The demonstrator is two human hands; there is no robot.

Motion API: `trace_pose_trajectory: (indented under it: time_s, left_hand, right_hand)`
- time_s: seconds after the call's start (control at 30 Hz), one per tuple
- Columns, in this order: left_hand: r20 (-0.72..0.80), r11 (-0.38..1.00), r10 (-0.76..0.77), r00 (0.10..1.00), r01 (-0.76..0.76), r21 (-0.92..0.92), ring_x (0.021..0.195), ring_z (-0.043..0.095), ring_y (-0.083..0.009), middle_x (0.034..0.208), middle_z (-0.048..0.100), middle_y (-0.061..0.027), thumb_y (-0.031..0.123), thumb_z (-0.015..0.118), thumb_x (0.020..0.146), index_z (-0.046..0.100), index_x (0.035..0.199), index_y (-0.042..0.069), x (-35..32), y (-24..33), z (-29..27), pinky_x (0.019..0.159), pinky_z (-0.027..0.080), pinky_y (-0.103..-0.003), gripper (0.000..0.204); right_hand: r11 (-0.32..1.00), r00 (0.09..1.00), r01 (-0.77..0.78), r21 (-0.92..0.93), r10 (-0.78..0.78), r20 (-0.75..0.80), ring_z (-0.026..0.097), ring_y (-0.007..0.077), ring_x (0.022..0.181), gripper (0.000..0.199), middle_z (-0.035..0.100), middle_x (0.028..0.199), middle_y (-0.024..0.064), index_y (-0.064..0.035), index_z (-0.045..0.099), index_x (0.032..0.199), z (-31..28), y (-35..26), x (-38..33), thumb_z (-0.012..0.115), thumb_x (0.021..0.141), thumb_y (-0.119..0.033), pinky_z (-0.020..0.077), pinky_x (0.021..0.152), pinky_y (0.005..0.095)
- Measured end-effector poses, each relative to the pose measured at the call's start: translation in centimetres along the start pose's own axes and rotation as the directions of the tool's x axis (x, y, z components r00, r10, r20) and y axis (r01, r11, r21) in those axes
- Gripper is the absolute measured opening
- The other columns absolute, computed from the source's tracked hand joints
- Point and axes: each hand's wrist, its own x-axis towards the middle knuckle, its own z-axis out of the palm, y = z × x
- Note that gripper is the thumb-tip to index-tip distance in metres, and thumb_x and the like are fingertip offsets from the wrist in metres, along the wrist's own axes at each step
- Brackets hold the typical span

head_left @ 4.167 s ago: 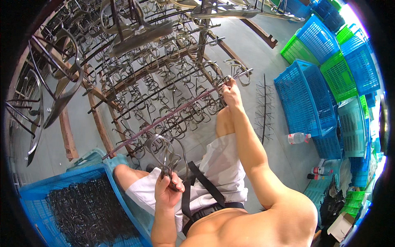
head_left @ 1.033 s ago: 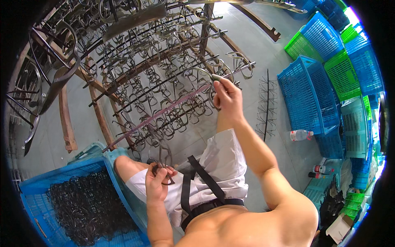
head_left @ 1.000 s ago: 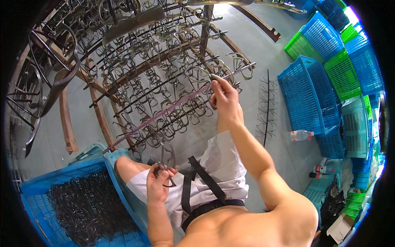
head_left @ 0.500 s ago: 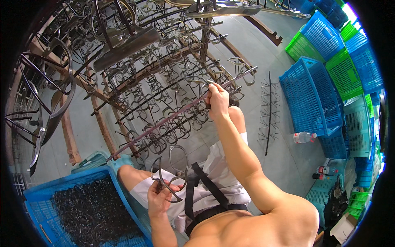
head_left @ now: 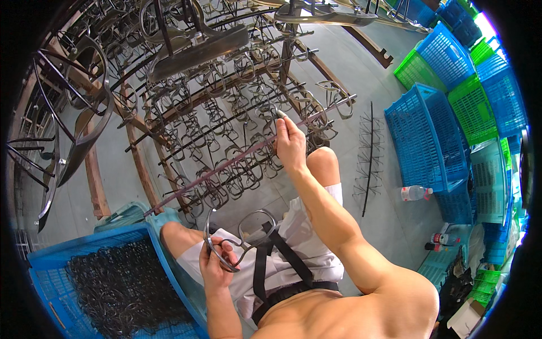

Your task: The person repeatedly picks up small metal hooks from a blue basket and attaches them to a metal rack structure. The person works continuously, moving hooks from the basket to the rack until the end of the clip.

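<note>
My left hand (head_left: 216, 265) is closed on a dark, glossy frame (head_left: 258, 244) with two rounded loops, like a spectacle frame. It is held above my lap. My right hand (head_left: 291, 146) reaches forward, thumb and forefinger pinched together beside a long purplish rod (head_left: 226, 165). A small greyish piece shows at those fingertips, too small to name. Rows of similar looped frames (head_left: 231, 179) hang along the rods of the rack in front of me.
A blue crate (head_left: 93, 243) full of tangled black pieces (head_left: 127, 288) stands at my left. Large metal pieces (head_left: 197, 53) loom close at upper left. A pronged rod (head_left: 370, 161) lies on the floor at right, near stacked blue crates (head_left: 423, 135) and a plastic bottle (head_left: 415, 193).
The frame in my left hand has turned, its far loop swinging right and lower. My right hand has shifted slightly left along the rack, still pinched. The view has moved a little.
</note>
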Motion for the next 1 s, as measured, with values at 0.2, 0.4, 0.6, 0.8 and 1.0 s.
trace_pose_trajectory:
  time_s: [0.2, 0.4, 0.6, 0.8, 1.0]
  left_hand:
    - [0.025, 1.000, -0.005, 1.000, 0.005, 0.017, 0.057, 0.060, -0.0190, 0.085, 0.062, -0.0112, 0.015, 0.054, 0.091, 0.053, 0.108, 0.002, 0.1, 0.4, 0.5, 0.044, 0.052, -0.029, 0.021]
    - [-0.006, 0.999, 0.034, 0.999, -0.034, -0.015, 0.060, 0.060, -0.0169, 0.086, 0.062, -0.0081, 0.016, 0.055, 0.090, 0.053, 0.108, 0.004, 0.2, 0.4, 0.7, 0.047, 0.051, -0.029, 0.021]
    - [0.000, 0.998, 0.049, 0.999, -0.049, -0.030, 0.064, 0.061, -0.0198, 0.087, 0.063, -0.0111, 0.012, 0.053, 0.090, 0.054, 0.107, 0.002, 0.3, 1.0, 1.0, 0.055, 0.053, -0.029, 0.019]
    - [-0.031, 0.974, 0.161, 0.986, -0.154, 0.163, 0.064, 0.059, -0.0158, 0.084, 0.061, -0.0107, 0.015, 0.052, 0.091, 0.054, 0.105, 0.003, 0.7, 1.4, 1.7, 0.054, 0.050, -0.025, 0.019]
    - [-0.020, 0.849, 0.499, 0.866, -0.484, 0.210, 0.094, 0.060, -0.0266, 0.113, 0.058, -0.0169, 0.017, 0.046, 0.094, 0.049, 0.117, 0.004, 1.1, 0.1, 3.4, 0.073, 0.052, -0.037, 0.027]
  right_hand:
    - [0.999, 0.999, 0.012, 0.048, -0.010, -0.031, 0.043, 0.0115, 0.054, 0.031, 0.052, 0.065, 0.0037, -0.0028, 0.058, 0.114, -0.2, 0.2, 0.6, 0.049, 0.094, -0.024, 0.0381, 0.051, 0.0276]
    - [0.890, 0.962, -0.252, 0.379, 0.187, 0.201, 0.042, 0.0067, 0.045, 0.026, 0.043, 0.055, -0.0030, -0.0048, 0.055, 0.112, -1.9, -0.3, 1.7, 0.045, 0.097, -0.023, 0.0330, 0.041, 0.0228]
    - [0.767, 0.943, 0.329, -0.552, -0.302, 0.142, 0.049, 0.0324, 0.094, 0.040, 0.048, 0.103, 0.0195, -0.0017, 0.048, 0.120, -3.9, -3.0, -3.1, 0.057, 0.087, -0.023, 0.0431, 0.079, 0.0427]
    - [0.968, 0.142, 0.228, 0.104, -0.138, 0.980, 0.048, 0.0301, 0.103, 0.048, 0.051, 0.109, 0.0176, 0.0005, 0.047, 0.125, -4.0, -9.3, -9.6, 0.055, 0.090, -0.030, 0.0395, 0.089, 0.0389]
    - [0.923, 0.576, -0.330, 0.197, 0.032, 0.817, 0.045, 0.0230, 0.117, 0.067, 0.043, 0.127, 0.0158, -0.0048, 0.015, 0.143, -2.5, -6.4, -14.2, 0.050, 0.093, -0.032, 0.0362, 0.099, 0.0359]
